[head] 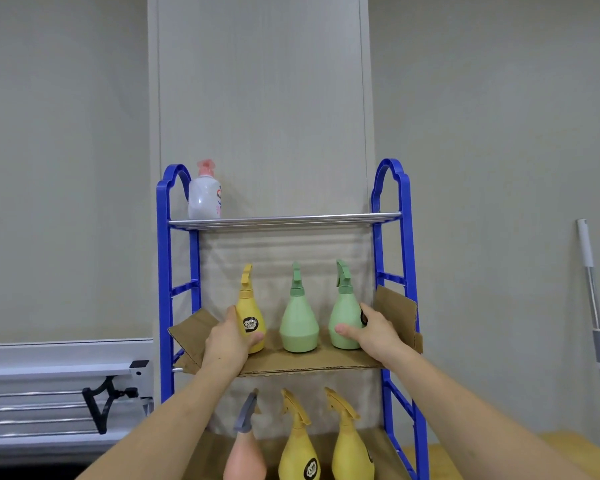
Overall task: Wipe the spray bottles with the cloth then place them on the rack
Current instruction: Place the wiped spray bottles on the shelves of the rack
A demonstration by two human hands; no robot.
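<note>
A blue rack (163,271) with cardboard-lined shelves stands in front of me. On its middle shelf my left hand (227,344) grips a yellow spray bottle (250,317) at the left. My right hand (374,332) grips a green spray bottle (345,313) at the right. A second green spray bottle (298,318) stands untouched between them. The lower shelf holds a pink bottle with a grey trigger (245,455) and two yellow spray bottles (300,452) (350,448). No cloth is in view.
A clear bottle with a pink pump (205,195) stands at the left of the top metal shelf (291,220). Cardboard flaps (397,311) stick up at the shelf ends. A white pole (594,306) leans against the right wall. A metal window frame (63,386) is at the left.
</note>
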